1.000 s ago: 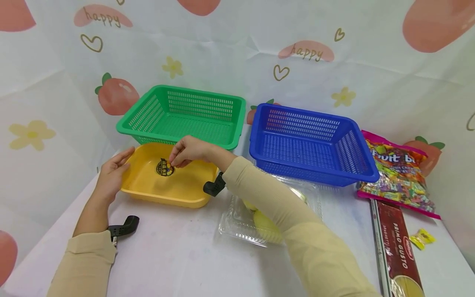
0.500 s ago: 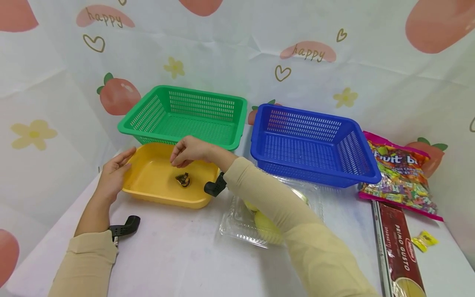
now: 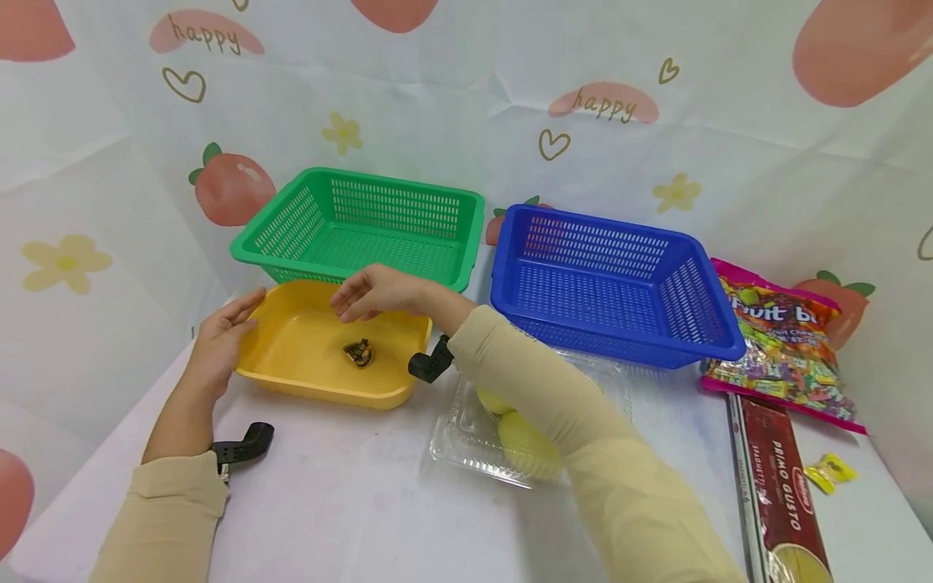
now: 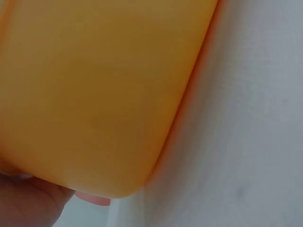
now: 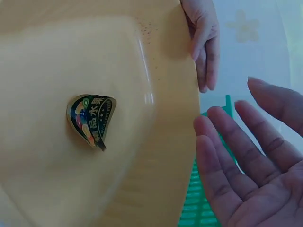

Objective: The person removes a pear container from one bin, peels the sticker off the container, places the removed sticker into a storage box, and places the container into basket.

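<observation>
A curled black-and-gold fruit sticker [image 3: 358,352], printed with coloured fruits [image 5: 84,116], lies on the floor of a yellow plastic basin [image 3: 299,356]. My right hand [image 3: 382,293] hovers above the basin's far side, apart from the sticker. The right wrist view shows that hand's fingers [image 5: 232,161] spread loosely, holding nothing. At the basin's left end, my left hand [image 3: 222,336] touches the outside of the rim with its fingers fairly straight. The left wrist view is mostly filled by the basin wall [image 4: 109,94], with part of that hand [image 4: 31,201] below it.
Behind the basin stands a green basket [image 3: 394,243], with a blue basket [image 3: 590,291] to its right. A clear plastic box [image 3: 466,453] with yellow-green fruit sits partly under my right forearm. Farther right are a candy bag [image 3: 783,340], a spaghetti pack [image 3: 783,486] and a yellow wrapped candy [image 3: 829,471].
The sticker, at my right fingertips a second ago, has dropped onto the basin floor. Since then my right fingers have loosened and the hand has lifted slightly. My left hand stays put.
</observation>
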A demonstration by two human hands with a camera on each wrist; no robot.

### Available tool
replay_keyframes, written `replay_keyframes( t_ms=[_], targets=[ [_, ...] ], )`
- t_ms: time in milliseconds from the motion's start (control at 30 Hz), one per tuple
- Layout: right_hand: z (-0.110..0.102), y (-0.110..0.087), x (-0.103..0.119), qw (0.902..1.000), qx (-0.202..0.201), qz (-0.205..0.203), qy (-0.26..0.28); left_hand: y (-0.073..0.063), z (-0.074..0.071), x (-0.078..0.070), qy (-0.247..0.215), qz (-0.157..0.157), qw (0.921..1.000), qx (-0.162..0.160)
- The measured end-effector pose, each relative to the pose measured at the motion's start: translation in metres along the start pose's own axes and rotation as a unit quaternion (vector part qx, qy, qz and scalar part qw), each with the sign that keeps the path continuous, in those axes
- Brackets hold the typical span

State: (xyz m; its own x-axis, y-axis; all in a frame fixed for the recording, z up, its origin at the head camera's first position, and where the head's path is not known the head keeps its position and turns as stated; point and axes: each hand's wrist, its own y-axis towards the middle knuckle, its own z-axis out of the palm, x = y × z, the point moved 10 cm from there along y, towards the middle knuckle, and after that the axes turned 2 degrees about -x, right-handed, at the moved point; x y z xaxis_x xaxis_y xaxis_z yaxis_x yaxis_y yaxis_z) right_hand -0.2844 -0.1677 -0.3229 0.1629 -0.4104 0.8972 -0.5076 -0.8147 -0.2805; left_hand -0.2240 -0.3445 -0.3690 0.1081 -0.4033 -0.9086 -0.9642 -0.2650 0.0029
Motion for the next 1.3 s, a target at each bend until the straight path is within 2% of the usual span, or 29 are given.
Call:
replay_keyframes(
  t_ms=[200,267,467,600,667,733,800,1000,1167,1300],
  targets=[
    [0.006,-0.011,0.009,0.9965,0.069,-0.044,-0.02,-0.003,-0.005,-0.01,0.016,0.02,0.9995,-0.016],
    [0.004,-0.016,0.01,0.9956,0.077,-0.05,-0.02,-0.004,-0.007,-0.013,0.019,0.031,0.9991,-0.024],
    [-0.006,-0.03,0.011,0.9956,0.069,-0.054,-0.03,-0.007,-0.009,-0.024,0.026,0.042,0.998,-0.04],
    [-0.016,-0.039,0.008,0.9964,0.051,-0.054,-0.042,-0.011,-0.017,-0.034,0.015,0.032,0.9947,-0.096],
    [-0.022,-0.045,0.007,0.9967,0.04,-0.052,-0.048,-0.014,-0.021,-0.041,0.001,0.037,0.9913,-0.126],
    [-0.028,-0.051,0.005,0.997,0.031,-0.051,-0.049,-0.016,-0.021,-0.048,-0.006,0.049,0.9886,-0.142],
    [-0.034,-0.058,0.002,0.9971,0.025,-0.049,-0.052,-0.018,-0.018,-0.055,-0.007,0.069,0.9882,-0.137],
    [-0.046,-0.085,-0.008,0.9971,0.028,-0.054,-0.046,-0.022,-0.001,-0.074,0.01,0.12,0.9883,-0.094],
    [-0.048,-0.106,-0.009,0.9958,0.043,-0.072,-0.037,-0.029,0.011,-0.093,0.002,0.159,0.9849,-0.067],
    [-0.048,-0.12,-0.008,0.9943,0.054,-0.08,-0.045,-0.035,0.02,-0.105,0.019,0.188,0.9806,-0.053]
  ],
)
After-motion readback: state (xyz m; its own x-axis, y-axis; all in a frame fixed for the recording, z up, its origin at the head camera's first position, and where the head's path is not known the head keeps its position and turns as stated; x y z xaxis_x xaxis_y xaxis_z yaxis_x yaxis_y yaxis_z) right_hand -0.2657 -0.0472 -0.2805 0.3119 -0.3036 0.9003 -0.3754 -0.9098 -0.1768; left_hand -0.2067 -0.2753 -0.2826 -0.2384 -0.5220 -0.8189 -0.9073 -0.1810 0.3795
